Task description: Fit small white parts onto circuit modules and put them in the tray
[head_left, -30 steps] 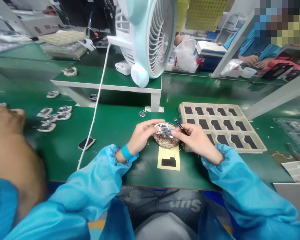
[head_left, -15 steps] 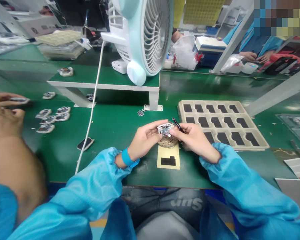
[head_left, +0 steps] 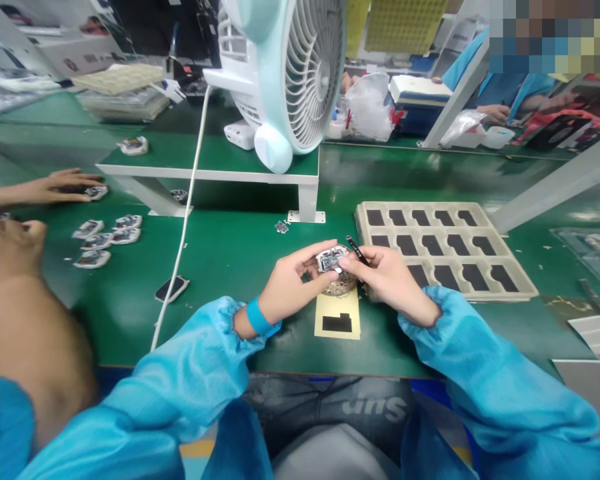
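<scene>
My left hand (head_left: 293, 280), with a blue band at the wrist, grips a small white-rimmed device with an exposed circuit board (head_left: 331, 260) between thumb and fingers. My right hand (head_left: 385, 272) is closed on black tweezers (head_left: 356, 249), whose printed end sticks up past the fingers; the tips are hidden. The right thumb and fingertips also touch the device's right side. Just below the device is a round dish (head_left: 341, 287) holding small bits. A yellowish sheet (head_left: 353, 307) with a black cut-out piece (head_left: 337, 323) lies in front of it.
A beige compartment tray (head_left: 523, 288) with black pieces stands right. Several similar devices (head_left: 96, 241) lie left, near a co-worker's hands (head_left: 63, 185). A white cable (head_left: 183, 230) crosses the green table. A fan (head_left: 305, 73) stands on a low shelf (head_left: 210, 172). Another person is behind.
My left thumb has shifted right along the device's lower edge, and the device has tilted slightly. My right hand stays put. The co-worker's far hand has moved right onto a device.
</scene>
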Available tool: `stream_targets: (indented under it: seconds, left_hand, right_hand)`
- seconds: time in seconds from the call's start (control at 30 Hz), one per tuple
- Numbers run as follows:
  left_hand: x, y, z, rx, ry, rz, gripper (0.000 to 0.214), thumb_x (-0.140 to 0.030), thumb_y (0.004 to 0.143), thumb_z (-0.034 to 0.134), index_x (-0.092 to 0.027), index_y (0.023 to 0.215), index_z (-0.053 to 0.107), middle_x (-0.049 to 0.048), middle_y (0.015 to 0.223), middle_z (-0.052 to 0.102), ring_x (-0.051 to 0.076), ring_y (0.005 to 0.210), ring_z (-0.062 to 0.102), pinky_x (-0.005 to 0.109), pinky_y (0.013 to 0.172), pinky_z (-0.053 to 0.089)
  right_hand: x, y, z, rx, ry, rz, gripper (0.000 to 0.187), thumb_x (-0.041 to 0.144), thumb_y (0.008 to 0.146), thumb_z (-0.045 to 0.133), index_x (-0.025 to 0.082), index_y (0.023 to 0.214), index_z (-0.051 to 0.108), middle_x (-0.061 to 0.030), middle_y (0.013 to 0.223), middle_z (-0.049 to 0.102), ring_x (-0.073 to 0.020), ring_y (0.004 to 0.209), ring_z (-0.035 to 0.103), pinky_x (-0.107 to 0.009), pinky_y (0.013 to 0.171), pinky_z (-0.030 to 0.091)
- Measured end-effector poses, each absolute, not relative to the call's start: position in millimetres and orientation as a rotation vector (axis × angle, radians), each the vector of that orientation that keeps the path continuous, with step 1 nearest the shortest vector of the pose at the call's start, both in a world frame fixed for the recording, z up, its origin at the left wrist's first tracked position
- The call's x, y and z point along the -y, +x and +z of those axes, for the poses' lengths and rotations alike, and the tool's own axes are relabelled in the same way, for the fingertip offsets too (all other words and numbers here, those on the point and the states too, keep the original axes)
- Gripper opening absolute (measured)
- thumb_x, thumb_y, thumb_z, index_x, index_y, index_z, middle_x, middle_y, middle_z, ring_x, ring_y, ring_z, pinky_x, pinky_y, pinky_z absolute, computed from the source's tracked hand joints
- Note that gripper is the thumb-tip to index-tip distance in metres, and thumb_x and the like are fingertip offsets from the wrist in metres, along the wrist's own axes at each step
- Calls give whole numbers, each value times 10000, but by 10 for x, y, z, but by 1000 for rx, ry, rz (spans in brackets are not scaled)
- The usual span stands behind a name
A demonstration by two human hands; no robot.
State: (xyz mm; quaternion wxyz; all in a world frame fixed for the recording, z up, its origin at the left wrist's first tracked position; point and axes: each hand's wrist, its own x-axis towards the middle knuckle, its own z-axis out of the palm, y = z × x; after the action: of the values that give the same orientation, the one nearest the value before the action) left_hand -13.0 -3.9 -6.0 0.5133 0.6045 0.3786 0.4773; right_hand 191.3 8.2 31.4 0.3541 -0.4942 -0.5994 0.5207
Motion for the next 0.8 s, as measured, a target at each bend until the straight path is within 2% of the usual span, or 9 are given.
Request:
stream_targets:
  seconds: [0.5,0.67,0.8]
  left_hand:
    - [47,-119,-24,-836,1315,1104,619,-319,825,833,-157,1391,641,156,1364,674,320,1236,660,426,1033,580]
    - [41,-144,44,-828,1353,1104,421,-383,940,693,-184,1311,709,110,1364,682,299,1253,645,409,1042,555]
    - [29,-166,25,-930,1402,1077,369,-391,990,609,-224,1297,727,78,1318,711,250,1061,699,356,901,577]
  right_hand:
    - [-93,1923,332,1534,-1278,1364,389,529,769,804,155,781,701,34,557,542,-80,486,435,-228,456,327]
    - [-87,1926,332,1534,-1247,1416,383,522,765,804,155,769,694,20,590,574,-79,496,455,-219,449,337]
    - [-80,1926,323,1532,-1243,1423,340,479,781,794,157,778,684,19,602,590,-76,492,455,-217,447,340]
